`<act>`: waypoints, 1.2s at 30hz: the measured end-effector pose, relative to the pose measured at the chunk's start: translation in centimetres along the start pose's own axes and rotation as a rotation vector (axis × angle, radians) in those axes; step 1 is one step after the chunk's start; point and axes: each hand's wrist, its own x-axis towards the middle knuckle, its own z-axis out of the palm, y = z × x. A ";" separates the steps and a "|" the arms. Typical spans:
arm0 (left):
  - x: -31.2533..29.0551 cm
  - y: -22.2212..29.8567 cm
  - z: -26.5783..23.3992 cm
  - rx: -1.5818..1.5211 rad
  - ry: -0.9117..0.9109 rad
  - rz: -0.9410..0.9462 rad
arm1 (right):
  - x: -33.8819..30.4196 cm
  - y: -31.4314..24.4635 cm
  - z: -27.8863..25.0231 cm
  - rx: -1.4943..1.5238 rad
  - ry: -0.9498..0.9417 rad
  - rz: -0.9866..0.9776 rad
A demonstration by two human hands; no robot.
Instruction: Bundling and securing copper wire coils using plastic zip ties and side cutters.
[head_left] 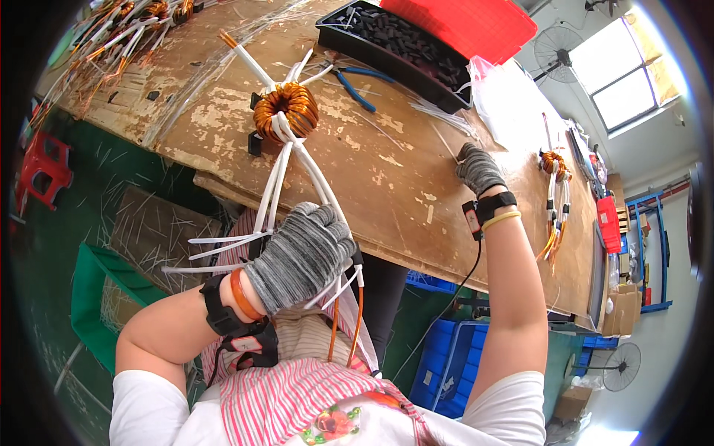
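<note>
A ring-shaped coil (286,113) wound with copper wire lies on the table near its front edge. White-sleeved leads (279,186) run from it toward me. My left hand (301,256), in a grey striped glove, is closed around these leads. Several thin white cable ties (212,251) stick out to the left beside that hand. Orange wire ends (360,316) hang below it over my lap. Farther right, my right hand (480,169), gloved alike, is closed over the tabletop. A thin pale cable tie (444,141) juts from its fingers, near a pile of white ties (446,115).
Blue-handled pliers (355,89) lie beyond the coil. A black tray (327,37) of small dark blocks stands at the back, with a red bin (468,26) behind. Other coils lie far left and at right (552,162). A blue crate (439,372) stands under the table.
</note>
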 end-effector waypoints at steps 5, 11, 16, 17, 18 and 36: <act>-0.3 0.0 0.1 0.010 -0.027 -0.020 | -0.2 -0.8 1.2 -0.065 0.159 -0.124; -0.3 0.7 1.3 0.145 -0.204 0.046 | 0.8 -0.4 1.2 -0.073 0.098 -0.140; 0.1 0.7 1.5 0.060 -0.182 -0.024 | 0.1 -1.2 1.0 -0.085 0.094 -0.101; 0.0 0.6 1.7 0.058 -0.182 -0.025 | 0.0 -1.5 1.0 -0.087 0.093 -0.101; -0.4 0.4 2.0 0.019 -0.005 -0.058 | -0.3 -2.2 0.7 -0.100 0.063 -0.045; -2.3 0.8 2.4 -0.233 0.232 -0.209 | -16.0 -9.5 -1.2 1.451 -0.055 -0.320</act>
